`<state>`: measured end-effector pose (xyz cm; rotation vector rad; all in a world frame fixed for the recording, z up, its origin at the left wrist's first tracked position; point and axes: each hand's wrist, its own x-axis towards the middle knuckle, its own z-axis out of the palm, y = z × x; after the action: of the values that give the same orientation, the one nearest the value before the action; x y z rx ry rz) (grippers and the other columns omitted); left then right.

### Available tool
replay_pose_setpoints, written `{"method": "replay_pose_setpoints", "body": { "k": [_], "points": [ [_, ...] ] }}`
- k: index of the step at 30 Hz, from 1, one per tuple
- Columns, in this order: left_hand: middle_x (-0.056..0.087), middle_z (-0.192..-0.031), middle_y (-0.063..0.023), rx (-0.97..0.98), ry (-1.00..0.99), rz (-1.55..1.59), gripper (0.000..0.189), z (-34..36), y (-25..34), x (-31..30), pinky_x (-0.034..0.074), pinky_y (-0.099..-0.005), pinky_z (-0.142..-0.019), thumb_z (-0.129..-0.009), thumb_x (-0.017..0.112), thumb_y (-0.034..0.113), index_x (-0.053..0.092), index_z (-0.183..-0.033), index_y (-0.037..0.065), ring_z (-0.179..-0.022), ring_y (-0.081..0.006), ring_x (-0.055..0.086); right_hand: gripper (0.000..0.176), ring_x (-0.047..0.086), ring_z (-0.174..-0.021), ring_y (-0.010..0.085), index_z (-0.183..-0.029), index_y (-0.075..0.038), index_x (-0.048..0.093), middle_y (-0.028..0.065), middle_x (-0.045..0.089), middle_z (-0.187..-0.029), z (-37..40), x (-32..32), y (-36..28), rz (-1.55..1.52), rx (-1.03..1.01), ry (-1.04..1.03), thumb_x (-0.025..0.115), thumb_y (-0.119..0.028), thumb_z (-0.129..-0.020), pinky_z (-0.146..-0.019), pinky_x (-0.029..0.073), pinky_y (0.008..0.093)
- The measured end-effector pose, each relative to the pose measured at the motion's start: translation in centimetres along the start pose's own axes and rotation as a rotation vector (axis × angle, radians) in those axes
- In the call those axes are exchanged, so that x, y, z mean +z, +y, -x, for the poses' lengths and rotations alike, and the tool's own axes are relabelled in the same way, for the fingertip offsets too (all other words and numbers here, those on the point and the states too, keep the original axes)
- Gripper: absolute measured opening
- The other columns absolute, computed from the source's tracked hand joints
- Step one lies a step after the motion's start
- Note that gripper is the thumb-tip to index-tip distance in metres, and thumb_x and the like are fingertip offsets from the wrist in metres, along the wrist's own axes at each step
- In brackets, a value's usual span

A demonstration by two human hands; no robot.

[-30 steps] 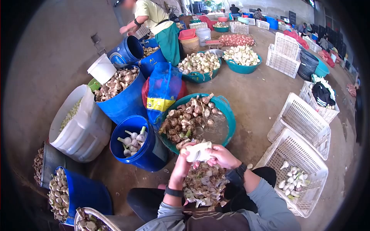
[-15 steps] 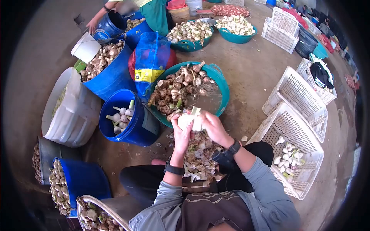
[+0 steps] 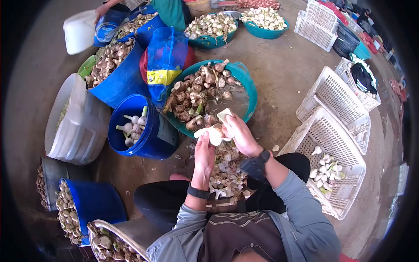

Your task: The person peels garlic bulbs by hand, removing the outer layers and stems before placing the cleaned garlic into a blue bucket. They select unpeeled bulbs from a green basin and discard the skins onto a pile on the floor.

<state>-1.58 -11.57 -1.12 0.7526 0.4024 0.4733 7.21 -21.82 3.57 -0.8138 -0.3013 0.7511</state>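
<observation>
My left hand (image 3: 203, 153) and my right hand (image 3: 238, 133) both grip a pale, partly peeled garlic bulb (image 3: 213, 134) just in front of me. A strip of white skin (image 3: 224, 114) stands up from the bulb at my right fingers. Under my hands lies a heap of peelings (image 3: 225, 174) between my knees. Just beyond is a teal basin (image 3: 247, 89) of water with muddy unpeeled bulbs. A blue bucket (image 3: 144, 144) with a few peeled white bulbs stands to the left of my hands.
White plastic crates (image 3: 331, 144) stand at my right; the nearest holds several peeled bulbs (image 3: 325, 168). Blue barrels (image 3: 124, 81) of bulbs, a white sack (image 3: 76, 126) and a blue net bag (image 3: 168, 65) crowd the left. Another person (image 3: 168, 11) works at the far barrels.
The view has tilted down and my hands have moved nearer the teal basin. The bulb has been turned and a strip of skin has been pulled up from it.
</observation>
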Motion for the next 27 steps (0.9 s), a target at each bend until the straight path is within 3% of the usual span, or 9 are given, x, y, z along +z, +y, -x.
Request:
{"method": "replay_pose_setpoints", "body": {
  "k": [3,5,7,8,9,11,21,23,27],
  "points": [
    [0.058,-0.112,-0.0084,-0.039,0.052,0.242,0.033,-0.6,1.7,-0.5,0.045,-0.0306,-0.088,-0.096,0.046,0.022,0.048,-0.121,0.002,-0.102,-0.0164,0.056,0.025,0.039,-0.052,0.0030,-0.086,-0.009,0.046,-0.0037,0.043,-0.064,0.1,-2.0,-2.9,-0.315,0.220,-0.410,0.042,-0.031,-0.096,-0.047,0.029,0.0198],
    [0.059,-0.109,-0.0081,0.057,0.050,0.064,0.031,-1.2,3.1,-1.4,0.046,-0.0316,-0.088,-0.096,0.045,0.023,0.049,-0.119,0.003,-0.099,-0.0170,0.058,0.027,0.055,-0.064,0.0112,-0.090,-0.008,0.053,-0.0038,0.049,-0.063,1.1,-1.4,-3.4,0.459,0.070,-0.205,0.051,-0.035,-0.091,-0.056,0.043,0.0229],
    [0.060,-0.105,-0.0075,0.170,-0.017,-0.193,0.030,-1.2,4.4,-1.2,0.048,-0.0298,-0.083,-0.096,0.046,0.023,0.052,-0.116,0.002,-0.095,-0.0154,0.059,0.023,0.059,-0.075,0.0141,-0.096,-0.009,0.056,-0.0012,0.055,-0.071,0.8,-3.9,-1.5,1.789,-0.151,-0.653,0.058,-0.031,-0.087,-0.064,0.047,0.0248],
    [0.060,-0.100,-0.0064,0.174,-0.026,-0.251,0.030,-0.9,5.0,-0.7,0.049,-0.0281,-0.079,-0.095,0.048,0.023,0.054,-0.114,0.001,-0.089,-0.0129,0.060,0.018,0.058,-0.076,0.0133,-0.098,-0.010,0.057,0.0014,0.055,-0.081,0.2,-5.0,-0.4,1.878,-0.280,-0.731,0.063,-0.018,-0.082,-0.067,0.047,0.0254],
    [0.060,-0.100,-0.0064,0.173,-0.029,-0.258,0.030,-1.2,5.3,-0.9,0.049,-0.0281,-0.079,-0.095,0.048,0.023,0.054,-0.114,0.001,-0.089,-0.0129,0.060,0.018,0.058,-0.076,0.0133,-0.098,-0.010,0.057,0.0014,0.055,-0.081,-0.1,-3.9,-0.7,1.873,-0.283,-0.725,0.063,-0.018,-0.082,-0.067,0.047,0.0254],
    [0.060,-0.099,-0.0055,0.180,-0.075,-0.420,0.031,-1.0,5.2,-1.5,0.048,-0.0265,-0.078,-0.095,0.049,0.024,0.053,-0.115,0.001,-0.086,-0.0110,0.058,0.019,0.056,-0.075,0.0133,-0.096,-0.008,0.057,0.0030,0.054,-0.089,-0.1,0.1,-2.1,1.010,-0.267,-0.391,0.064,-0.005,-0.079,-0.069,0.047,0.0256],
    [0.052,-0.090,-0.0015,0.260,-0.079,-0.827,0.026,-0.9,4.7,-1.2,0.041,-0.0234,-0.076,-0.090,0.058,0.023,0.063,-0.105,0.002,-0.086,-0.0097,0.051,0.011,0.055,-0.073,0.0204,-0.087,-0.003,0.056,0.0053,0.052,-0.079,-0.1,0.3,-1.1,1.173,-0.330,-0.509,0.063,-0.006,-0.078,-0.066,0.044,0.0314],
    [0.057,-0.088,-0.0030,-0.042,-0.068,-0.433,0.025,-1.1,5.1,-1.4,0.045,-0.0239,-0.070,-0.091,0.056,0.023,0.062,-0.104,0.002,-0.081,-0.0099,0.055,0.010,0.056,-0.074,0.0241,-0.086,-0.003,0.057,0.0058,0.054,-0.081,-0.1,0.1,-0.9,1.293,-0.492,-0.543,0.061,-0.008,-0.079,-0.065,0.045,0.0341],
    [0.060,-0.085,-0.0071,-0.078,0.076,0.124,0.030,-1.3,6.5,-1.3,0.049,-0.0326,-0.070,-0.095,0.044,0.033,0.055,-0.101,0.005,-0.077,-0.0190,0.059,0.005,0.055,-0.075,0.0241,-0.083,-0.008,0.059,0.0048,0.054,-0.080,1.1,0.9,-0.5,1.499,-0.678,-0.611,0.057,-0.008,-0.078,-0.067,0.045,0.0361]
  ]
}}
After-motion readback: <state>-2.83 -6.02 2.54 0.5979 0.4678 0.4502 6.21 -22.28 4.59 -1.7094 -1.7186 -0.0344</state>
